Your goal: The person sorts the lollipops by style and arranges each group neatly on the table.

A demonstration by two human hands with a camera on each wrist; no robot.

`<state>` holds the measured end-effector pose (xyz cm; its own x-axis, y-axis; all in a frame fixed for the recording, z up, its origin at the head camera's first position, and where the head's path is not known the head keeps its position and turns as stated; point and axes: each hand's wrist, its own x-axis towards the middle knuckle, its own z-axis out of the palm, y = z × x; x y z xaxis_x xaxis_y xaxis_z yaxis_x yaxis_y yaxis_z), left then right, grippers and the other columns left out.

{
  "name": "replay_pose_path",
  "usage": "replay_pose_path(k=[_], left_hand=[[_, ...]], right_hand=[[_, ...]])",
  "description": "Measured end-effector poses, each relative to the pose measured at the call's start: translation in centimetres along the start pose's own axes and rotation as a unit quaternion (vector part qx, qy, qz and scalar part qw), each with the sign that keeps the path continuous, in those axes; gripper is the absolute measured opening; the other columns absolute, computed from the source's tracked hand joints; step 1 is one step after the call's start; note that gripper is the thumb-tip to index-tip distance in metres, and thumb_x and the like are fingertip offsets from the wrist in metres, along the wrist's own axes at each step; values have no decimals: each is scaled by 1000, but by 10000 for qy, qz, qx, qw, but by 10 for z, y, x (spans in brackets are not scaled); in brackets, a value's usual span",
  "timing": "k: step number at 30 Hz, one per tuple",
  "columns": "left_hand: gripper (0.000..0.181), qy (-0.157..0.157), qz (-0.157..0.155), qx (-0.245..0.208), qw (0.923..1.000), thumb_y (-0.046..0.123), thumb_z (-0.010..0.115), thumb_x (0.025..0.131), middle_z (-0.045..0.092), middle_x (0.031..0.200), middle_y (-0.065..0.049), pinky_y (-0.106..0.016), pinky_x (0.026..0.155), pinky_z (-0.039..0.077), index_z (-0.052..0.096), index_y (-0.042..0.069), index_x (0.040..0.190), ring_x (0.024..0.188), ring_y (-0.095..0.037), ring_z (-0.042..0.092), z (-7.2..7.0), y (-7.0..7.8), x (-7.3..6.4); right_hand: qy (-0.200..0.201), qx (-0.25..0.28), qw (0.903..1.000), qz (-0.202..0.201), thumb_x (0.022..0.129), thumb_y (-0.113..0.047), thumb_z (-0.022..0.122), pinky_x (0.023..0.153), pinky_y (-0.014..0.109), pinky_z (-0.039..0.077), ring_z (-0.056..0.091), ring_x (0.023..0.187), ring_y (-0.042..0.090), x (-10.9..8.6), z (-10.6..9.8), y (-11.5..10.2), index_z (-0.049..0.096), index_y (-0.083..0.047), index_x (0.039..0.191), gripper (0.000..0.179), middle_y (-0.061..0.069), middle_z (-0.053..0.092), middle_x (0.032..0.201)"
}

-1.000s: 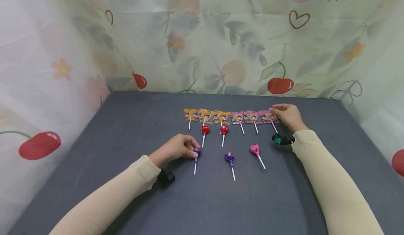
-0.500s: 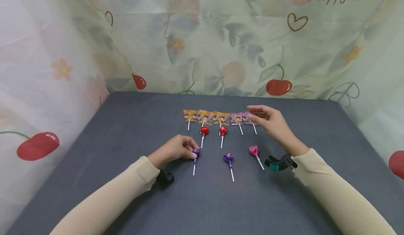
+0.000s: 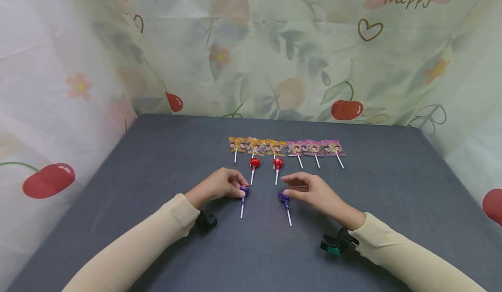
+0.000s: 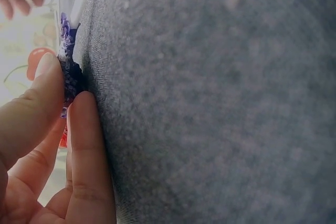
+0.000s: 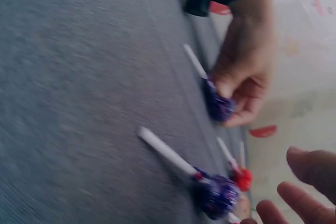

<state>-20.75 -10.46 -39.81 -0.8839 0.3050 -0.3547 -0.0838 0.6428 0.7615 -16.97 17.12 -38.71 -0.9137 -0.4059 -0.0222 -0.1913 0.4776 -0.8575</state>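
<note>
With thumb and fingers my left hand point(image 3: 219, 184) pinches the wrapped head of a purple lollipop point(image 3: 245, 190), whose white stick points toward me on the table. My right hand point(image 3: 317, 192) hovers with parted fingers at a second purple lollipop point(image 3: 283, 199). In the right wrist view, a gap shows between those fingers point(image 5: 304, 203) and that lollipop's head point(image 5: 218, 198). Just beyond the hands lie two red lollipops, one at left point(image 3: 255, 163) and one at right point(image 3: 278, 164). A pink lollipop seen earlier is hidden behind my right hand.
Farther back, flat-packaged lollipops form a row: three in orange wrappers point(image 3: 256, 146) at left, three in pink wrappers point(image 3: 313, 147) at right. They lie on a dark grey table point(image 3: 176, 148). A printed curtain point(image 3: 266, 65) hangs behind.
My right hand has let go of the rightmost pink-wrapped lollipop and come back toward me and left, to the second purple lollipop. My left hand stays put, still pinching its lollipop.
</note>
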Motion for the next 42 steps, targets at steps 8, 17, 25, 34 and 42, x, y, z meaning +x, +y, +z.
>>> replay_pose_path(k=[8, 17, 25, 34, 42], left_hand=[[21, -23, -197, -12, 9998, 15, 80, 79, 60, 81, -3, -25, 60, 41, 72, 14, 97, 72, -15, 52, 0, 1, 0], [21, -42, -188, -50, 9998, 14, 80, 78, 60, 81, -3, -25, 59, 41, 72, 13, 97, 72, -15, 51, -1, 1, 0], [20, -65, -113, -58, 9999, 13, 80, 79, 60, 81, -3, -25, 59, 41, 71, 12, 98, 71, -14, 51, -1, 1, 0], [20, -41, -158, -44, 9999, 13, 80, 79, 60, 81, -4, -25, 59, 41, 71, 13, 97, 71, -15, 51, 0, 2, 0], [20, -59, -99, -31, 9999, 13, 80, 79, 60, 81, -3, -25, 60, 41, 71, 13, 97, 72, -14, 51, -1, 2, -1]], right_hand=[[-222, -144, 9995, 186, 89, -14, 71, 91, 37, 51, 63, 110, 27, 1, 9, 7, 64, 0, 121, 36, 16, 66, 121], [-407, -315, 9984, 230, 88, -8, 70, 89, 36, 52, 65, 107, 25, 2, 11, 10, 64, 1, 121, 34, 14, 67, 118], [-437, -465, 9976, 276, 89, -8, 69, 89, 37, 52, 65, 105, 23, 3, 11, 7, 65, 0, 120, 32, 13, 67, 116], [-464, -673, 9965, 159, 89, -5, 68, 88, 38, 52, 65, 101, 22, 4, 12, 7, 66, 0, 116, 27, 13, 68, 112], [-488, -990, 9937, 211, 85, -4, 71, 81, 35, 53, 65, 91, 15, 10, 14, -3, 70, -5, 103, 18, 4, 70, 100]])
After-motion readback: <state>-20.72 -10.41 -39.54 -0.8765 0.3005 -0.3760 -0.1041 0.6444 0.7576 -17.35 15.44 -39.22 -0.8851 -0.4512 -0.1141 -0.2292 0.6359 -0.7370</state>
